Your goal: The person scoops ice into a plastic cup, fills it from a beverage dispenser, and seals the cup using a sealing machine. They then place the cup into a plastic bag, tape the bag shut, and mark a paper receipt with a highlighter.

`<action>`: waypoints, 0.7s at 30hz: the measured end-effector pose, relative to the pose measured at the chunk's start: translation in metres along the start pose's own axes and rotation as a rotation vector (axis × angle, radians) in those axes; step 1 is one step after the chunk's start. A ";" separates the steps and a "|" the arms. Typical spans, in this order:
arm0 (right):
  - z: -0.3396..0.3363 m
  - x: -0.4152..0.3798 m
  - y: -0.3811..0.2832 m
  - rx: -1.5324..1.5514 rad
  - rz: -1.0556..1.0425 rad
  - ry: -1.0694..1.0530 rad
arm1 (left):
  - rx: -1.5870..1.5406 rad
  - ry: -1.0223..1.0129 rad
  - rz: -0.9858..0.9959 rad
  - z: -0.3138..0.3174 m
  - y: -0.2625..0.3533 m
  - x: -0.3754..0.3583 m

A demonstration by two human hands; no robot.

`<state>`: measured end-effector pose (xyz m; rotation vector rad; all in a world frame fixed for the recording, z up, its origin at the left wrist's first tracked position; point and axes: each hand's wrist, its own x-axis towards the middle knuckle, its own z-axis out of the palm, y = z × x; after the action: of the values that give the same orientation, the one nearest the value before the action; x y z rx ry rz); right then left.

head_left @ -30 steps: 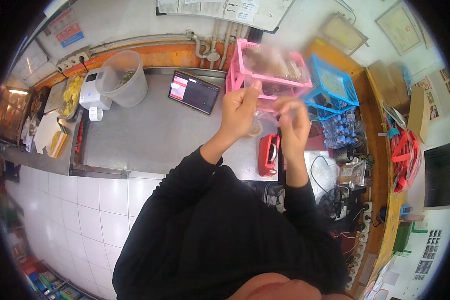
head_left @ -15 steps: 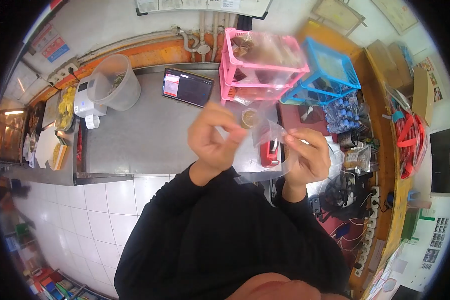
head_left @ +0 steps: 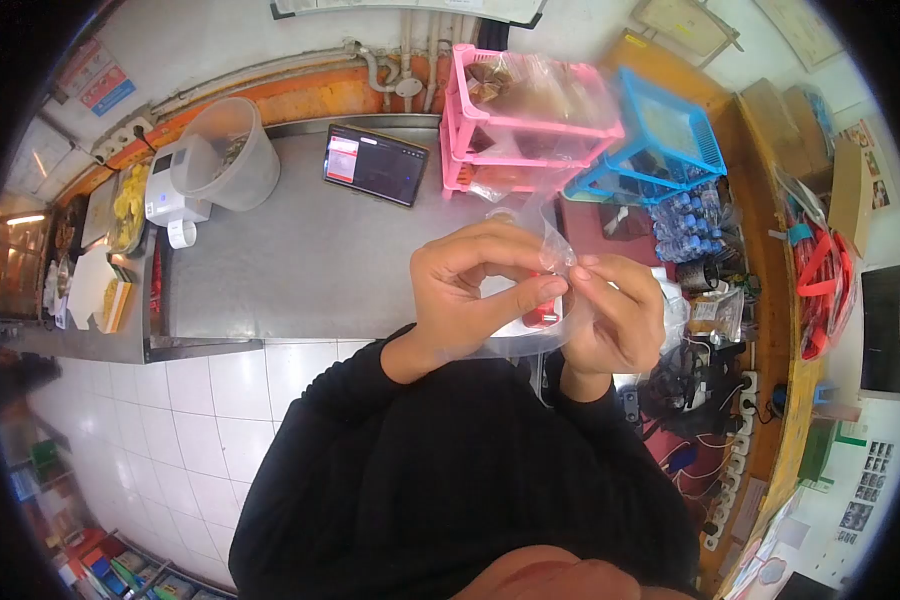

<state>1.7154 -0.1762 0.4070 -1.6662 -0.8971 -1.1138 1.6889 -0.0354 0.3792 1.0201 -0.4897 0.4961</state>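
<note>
Grasping a clear plastic bag (head_left: 557, 250) by its edge in the right hand (head_left: 620, 315), thumb and forefinger pinched together; curled toward the same spot in the left hand (head_left: 445, 295), with fingertips against the film — cannot tell whether gripping it. Held above the near right corner of the steel counter (head_left: 290, 290), partly over a red tape dispenser (head_left: 542, 317). Best, by judgement, to pinch lightly and close to the edge, rub the film thumb against fingertip without stretching it, and keep the loose lower part clear of the dispenser.

At the counter's back right corner, pink stacking baskets (head_left: 457, 100), packed with clear packets, some brown inside at the upper left. Just to the right, a blue stacking basket (head_left: 707, 152), with contents too unclear to name. Near the back edge, toward the left corner, a translucent bucket (head_left: 257, 178) beside a white label printer (head_left: 175, 180) — partly filled, impossible to tell with what.
</note>
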 end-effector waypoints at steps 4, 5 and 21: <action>0.000 0.001 -0.001 -0.017 0.000 -0.013 | 0.022 0.024 -0.009 0.003 0.000 0.000; 0.000 0.001 -0.001 -0.025 -0.005 -0.016 | -0.013 0.073 -0.042 0.006 0.002 0.000; -0.002 -0.001 0.000 -0.048 -0.045 -0.062 | -0.041 0.099 -0.060 0.010 0.005 0.003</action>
<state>1.7149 -0.1780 0.4065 -1.7352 -0.9584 -1.1276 1.6865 -0.0417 0.3883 0.9635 -0.3784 0.4793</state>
